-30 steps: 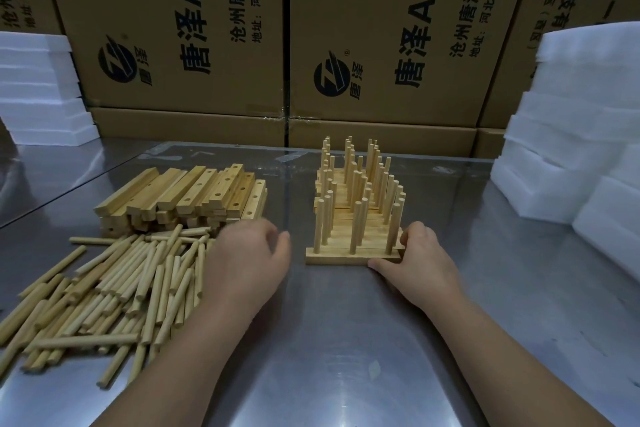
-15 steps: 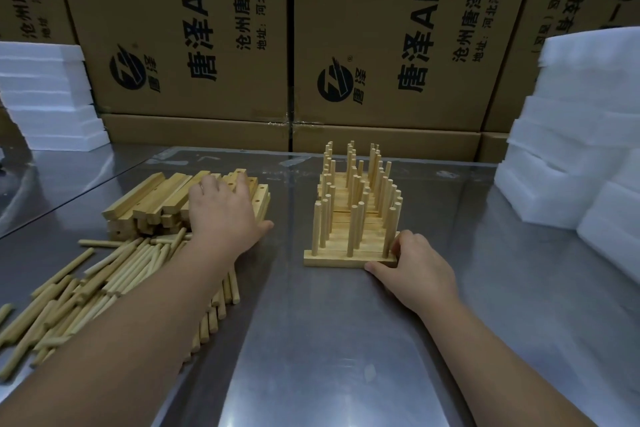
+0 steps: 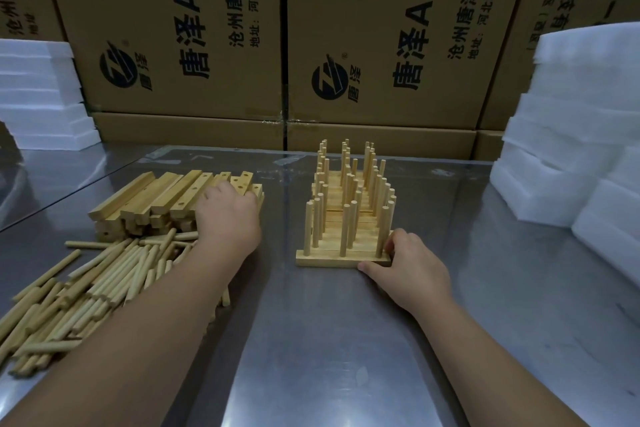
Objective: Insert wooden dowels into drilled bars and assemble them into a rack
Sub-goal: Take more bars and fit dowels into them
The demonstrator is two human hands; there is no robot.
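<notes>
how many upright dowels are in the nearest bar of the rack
3, all round pale wood, standing in the nearest flat wooden bar: left dowel at its left end, middle dowel at its centre, right dowel beside the right hand. None looks hidden.

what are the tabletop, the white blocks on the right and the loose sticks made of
The tabletop looks like brushed steel: grey, with streaky, blurred reflections. The white blocks are probably foam: matte, with soft, slightly ragged edges. The loose sticks look like pale bare wood: even tan, no gloss.
</notes>
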